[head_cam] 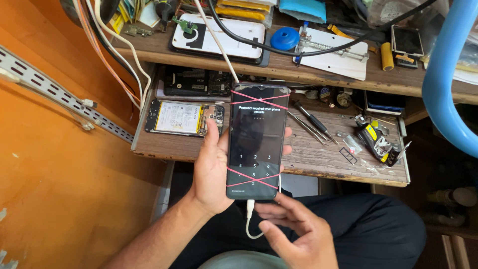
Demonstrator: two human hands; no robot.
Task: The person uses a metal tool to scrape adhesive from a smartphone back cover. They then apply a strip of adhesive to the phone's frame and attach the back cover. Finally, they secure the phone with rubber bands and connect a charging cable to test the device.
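— While the head camera looks straight down over the lap, what has the left hand (211,172) got?

— A dark phone (256,142), held upright in front of the bench (318,162). The palm sits behind the phone's left edge, the thumb lies up along that side, and fingertips curl round the right edge, so that hand is closed around the phone. The screen is lit with a number pad.

— What are the pink lines across it?

— Pink rubber bands (259,97), crossed near the top and again near the bottom of the phone.

— And the right hand (294,229)?

— Just below the phone's lower end. Its fingers are loosely bent and spread; the fingertips lie at the white cable (250,214) that is plugged into the bottom of the phone. I cannot tell whether it pinches the plug or only touches it. It is not a firm fist.

— What lies about on the bench?

— Behind the phone on the left, an opened phone (184,118) with its battery showing, and a second opened one (196,82) above it. To the right, a screwdriver (308,119) and tweezers (308,130), near the phone's right edge; farther right, a yellow and black tool (376,142). On the upper shelf, a blue round tin (285,38) and a white plate with a clamp (333,52). A second white cable (216,42) runs down to the phone's top.
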